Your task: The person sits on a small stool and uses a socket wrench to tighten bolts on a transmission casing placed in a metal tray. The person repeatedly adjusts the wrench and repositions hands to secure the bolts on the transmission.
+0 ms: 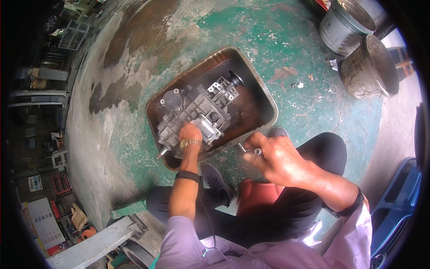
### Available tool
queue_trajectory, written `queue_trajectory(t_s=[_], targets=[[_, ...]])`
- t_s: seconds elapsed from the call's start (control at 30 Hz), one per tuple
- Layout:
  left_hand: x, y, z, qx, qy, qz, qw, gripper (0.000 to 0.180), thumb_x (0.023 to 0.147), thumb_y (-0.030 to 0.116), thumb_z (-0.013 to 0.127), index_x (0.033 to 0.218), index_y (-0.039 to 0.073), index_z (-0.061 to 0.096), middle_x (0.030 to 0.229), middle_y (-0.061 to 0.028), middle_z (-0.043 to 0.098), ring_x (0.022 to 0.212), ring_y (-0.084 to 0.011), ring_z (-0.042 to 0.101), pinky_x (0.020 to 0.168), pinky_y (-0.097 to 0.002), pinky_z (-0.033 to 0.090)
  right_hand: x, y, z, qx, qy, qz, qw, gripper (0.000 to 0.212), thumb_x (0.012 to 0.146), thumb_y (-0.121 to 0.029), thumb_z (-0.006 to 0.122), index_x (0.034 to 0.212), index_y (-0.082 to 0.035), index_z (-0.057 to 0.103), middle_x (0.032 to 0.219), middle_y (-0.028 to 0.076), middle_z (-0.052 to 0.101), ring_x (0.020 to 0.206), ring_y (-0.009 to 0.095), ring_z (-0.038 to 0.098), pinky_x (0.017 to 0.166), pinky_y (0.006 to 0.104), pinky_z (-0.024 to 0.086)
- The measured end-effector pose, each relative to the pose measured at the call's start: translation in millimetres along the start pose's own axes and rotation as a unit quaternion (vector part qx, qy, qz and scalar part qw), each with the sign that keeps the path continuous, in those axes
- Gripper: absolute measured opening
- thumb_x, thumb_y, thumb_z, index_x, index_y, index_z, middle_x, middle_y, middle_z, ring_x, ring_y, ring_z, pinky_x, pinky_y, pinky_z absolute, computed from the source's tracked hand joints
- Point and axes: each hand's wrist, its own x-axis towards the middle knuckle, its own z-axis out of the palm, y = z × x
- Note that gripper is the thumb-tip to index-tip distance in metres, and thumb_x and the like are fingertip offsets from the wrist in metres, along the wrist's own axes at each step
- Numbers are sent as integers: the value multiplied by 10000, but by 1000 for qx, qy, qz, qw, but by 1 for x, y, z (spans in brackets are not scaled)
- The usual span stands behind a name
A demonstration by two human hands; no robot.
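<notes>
A grey metal gearbox (pixel 201 106) lies in a dirty rectangular tub (pixel 274 117) on the floor before me. My left hand (pixel 191 132), with a watch on its wrist, rests against the gearbox beside a pale bolted cover (pixel 208 128). Its fingers are curled, and what they may hold is hidden. To the right, just outside the tub's near rim, my right hand (pixel 278 157) is closed around a shiny socket wrench (pixel 258 151). Part of this tool is covered by the fingers, and it stays apart from the gearbox.
Two dirty buckets (pixel 344 29) stand at the far right. My shoe (pixel 215 179) sits close to the tub, and a red object (pixel 255 197) is between my legs. A blue car front (pixel 396 206) is at the right edge. Shelves and a lift arm (pixel 92 244) line the left.
</notes>
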Motion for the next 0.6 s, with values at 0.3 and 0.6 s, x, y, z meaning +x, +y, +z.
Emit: queue_trajectory(t_s=[0.3,0.6], targets=[[-3,-4,7,-2,-3,-5,1000,318,911,269,448,958,-24,564,939,-254,639,910,-415,615,788,-483,479,0,5,5,-20,20,-31,999,224,862,-157,563,988,20,510,706,228,600,731,427,583,628,491,436],[-31,8,23,-87,10,-8,996,453,902,381,424,980,-28,601,921,-287,624,896,-462,589,790,-522,460,1,7,5,-3,17,-12,1000,222,856,-156,568,987,10,501,684,223,583,716,435,571,616,499,424]])
